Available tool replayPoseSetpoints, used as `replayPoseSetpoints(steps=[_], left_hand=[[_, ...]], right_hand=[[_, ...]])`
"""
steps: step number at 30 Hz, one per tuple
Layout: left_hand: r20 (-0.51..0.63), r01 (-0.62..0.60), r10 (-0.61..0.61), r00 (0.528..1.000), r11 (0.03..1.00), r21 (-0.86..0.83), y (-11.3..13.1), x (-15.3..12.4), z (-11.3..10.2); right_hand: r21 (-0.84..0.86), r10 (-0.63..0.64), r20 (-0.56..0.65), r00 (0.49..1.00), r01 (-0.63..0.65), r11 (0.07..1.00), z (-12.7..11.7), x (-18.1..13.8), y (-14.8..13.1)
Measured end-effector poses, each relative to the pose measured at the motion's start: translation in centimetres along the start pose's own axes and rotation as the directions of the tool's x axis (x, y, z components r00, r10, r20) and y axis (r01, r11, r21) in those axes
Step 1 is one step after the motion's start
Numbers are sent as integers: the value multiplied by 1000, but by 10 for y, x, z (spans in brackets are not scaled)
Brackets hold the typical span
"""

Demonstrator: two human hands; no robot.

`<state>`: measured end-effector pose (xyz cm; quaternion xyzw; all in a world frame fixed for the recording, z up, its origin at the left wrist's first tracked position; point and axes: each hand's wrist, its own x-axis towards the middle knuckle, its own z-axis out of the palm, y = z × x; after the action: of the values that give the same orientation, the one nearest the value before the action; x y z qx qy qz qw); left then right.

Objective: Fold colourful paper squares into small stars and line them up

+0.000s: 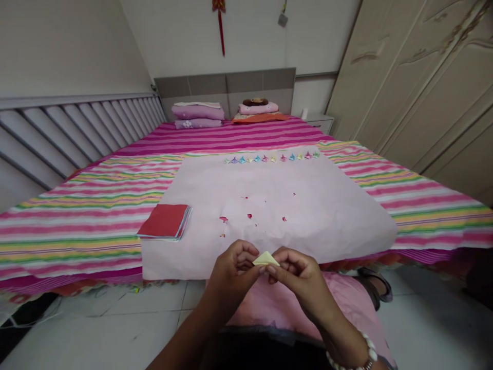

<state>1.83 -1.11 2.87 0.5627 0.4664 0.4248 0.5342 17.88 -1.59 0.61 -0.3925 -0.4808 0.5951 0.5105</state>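
At the frame's lower centre, the left hand [239,267] and right hand [298,270] hold, in nearly closed pinches, a folded yellow paper [265,258], likely light, easily creased and best gripped by its edges.

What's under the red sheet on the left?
Under the red sheet, edges of pale and bluish sheets show, stacked on the big pale paper; their faces are covered.

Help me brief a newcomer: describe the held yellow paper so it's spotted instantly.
Find the striped bed, then the pale sheet spread on it. By its near edge, the left hand and right hand hold the yellow paper. Unlike the small folded pieces lined up beyond, it's handheld.
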Motion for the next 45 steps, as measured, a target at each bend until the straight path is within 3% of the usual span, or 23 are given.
replayPoseSetpoints(steps=[10, 16, 24, 28, 32, 36, 40, 43, 45], left_hand=[[59, 71, -63, 996, 988, -136, -6, 6, -4], [-66, 113, -137, 988, 952, -284, -7, 11, -1], [-109, 68, -126, 986, 903, -425, -20, 12, 10], [-15, 130, -159, 987, 852, -507, -23, 12, 20], [90, 225, -222, 971, 715, -661, -20, 14, 16], [338, 416, -243, 909, 548, -726, -18, 10, 8], [469, 532, -251, 847, 406, -743, -20, 4, 9], [507, 574, -269, 819, 371, -730, -22, 3, 12], [513, 584, -279, 811, 419, -695, -23, 4, 12]], right_hand=[[8, -55, -6, 998, 55, 998, -2, 1, 4], [14, -85, -38, 996, 85, 996, -4, 2, 4], [77, -67, -133, 989, 78, 994, 1, 4, 8], [94, -53, -177, 983, 71, 993, 3, 5, 7], [98, -66, -31, 997, 69, 993, -1, 3, 5], [205, -45, 27, 999, 38, 978, -6, 4, 6], [232, -9, 90, 996, -12, 973, -4, 5, 8], [291, -11, 96, 995, -17, 957, -2, 6, 9], [325, -7, 93, 996, -24, 946, -1, 6, 7]])
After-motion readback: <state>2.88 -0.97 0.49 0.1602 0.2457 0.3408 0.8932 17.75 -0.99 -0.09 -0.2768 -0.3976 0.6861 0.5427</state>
